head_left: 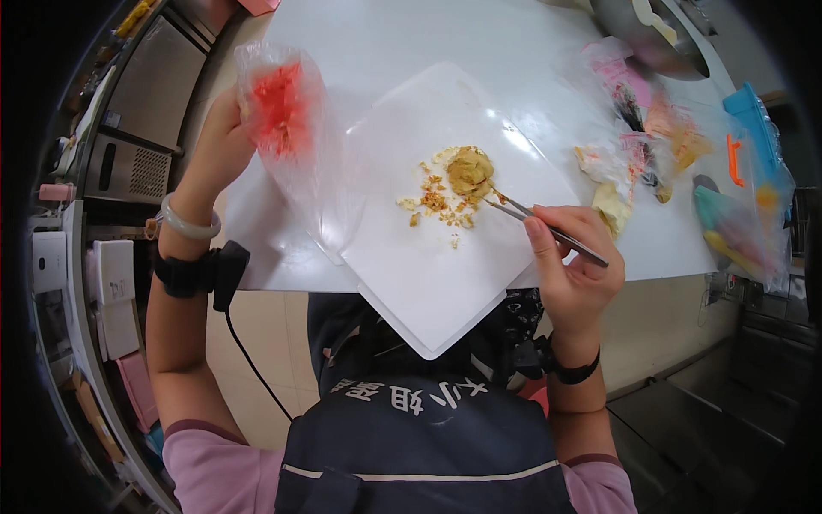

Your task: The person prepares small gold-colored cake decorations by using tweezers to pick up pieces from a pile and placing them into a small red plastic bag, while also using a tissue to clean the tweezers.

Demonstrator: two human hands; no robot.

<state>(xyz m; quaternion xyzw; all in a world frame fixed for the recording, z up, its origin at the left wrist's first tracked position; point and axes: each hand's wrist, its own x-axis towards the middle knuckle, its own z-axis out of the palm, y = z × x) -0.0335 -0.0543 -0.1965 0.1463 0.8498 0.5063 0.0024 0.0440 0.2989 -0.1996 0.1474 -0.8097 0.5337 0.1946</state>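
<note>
The right hand (582, 257) is pinching likely stiff tweezers (561, 237) mid-length, a sound hold; their tips are meeting soft-looking, smearable paste (470, 170) ahead-left of it. The left hand (224, 137) is gripping the bag (287, 107) at its right, probably light, limp, slippery, best held bunched.

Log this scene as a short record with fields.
Left hand: holds a clear plastic bag with red contents
Right hand: holds metal tweezers, tips at the lump's edge
Work surface: white sheet, overhanging the near edge of the white table
On sheet: yellow-brown lump, loose crumbs
Right side: small plastic bags, metal bowl beyond
</note>
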